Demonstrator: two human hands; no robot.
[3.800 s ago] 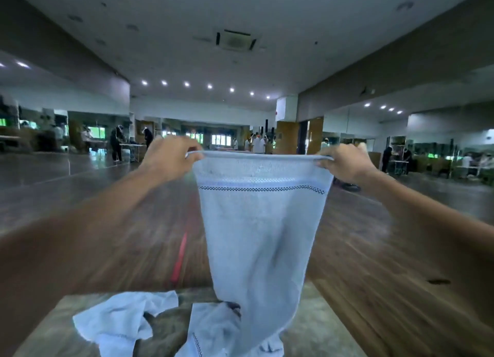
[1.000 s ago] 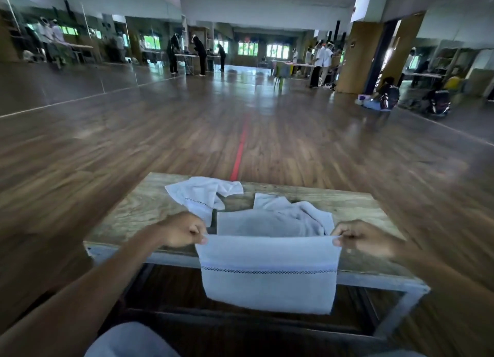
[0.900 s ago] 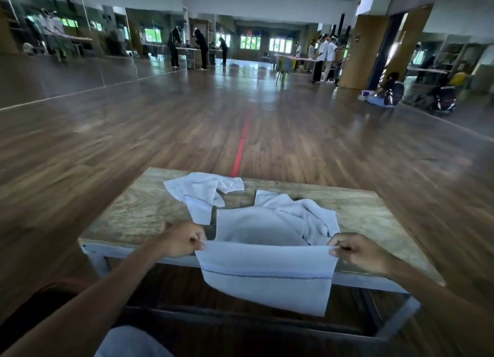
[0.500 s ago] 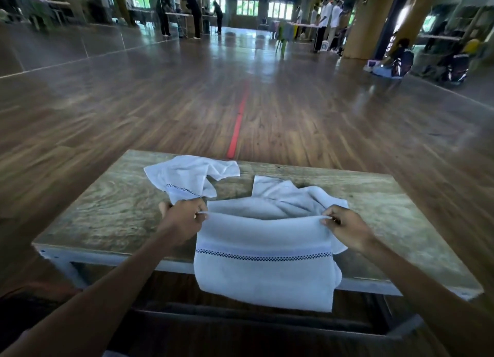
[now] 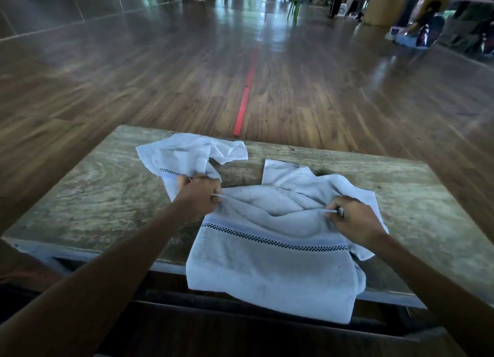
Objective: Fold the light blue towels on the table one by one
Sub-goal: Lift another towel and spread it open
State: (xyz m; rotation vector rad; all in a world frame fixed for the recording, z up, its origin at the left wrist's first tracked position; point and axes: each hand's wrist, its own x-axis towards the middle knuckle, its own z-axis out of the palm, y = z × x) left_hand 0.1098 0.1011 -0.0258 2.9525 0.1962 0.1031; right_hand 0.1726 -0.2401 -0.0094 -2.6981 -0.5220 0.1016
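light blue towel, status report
Left hand, right hand pinch top corners. Light blue checker-striped towel hangs over wooden table edge. Crumpled light blue towel beneath.

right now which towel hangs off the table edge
The front towel pinched by the left hand and right hand; the rumpled towel under it and crumpled towel far left lie on the table.

forearms (image 5: 120,265): 2, bare | left hand (image 5: 199,196): bare | right hand (image 5: 352,220): bare

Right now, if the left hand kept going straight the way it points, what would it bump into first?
Probably the crumpled towel just beyond the left hand, which pinches the towel being folded. Depth is unclear; it might slip past onto bare table.
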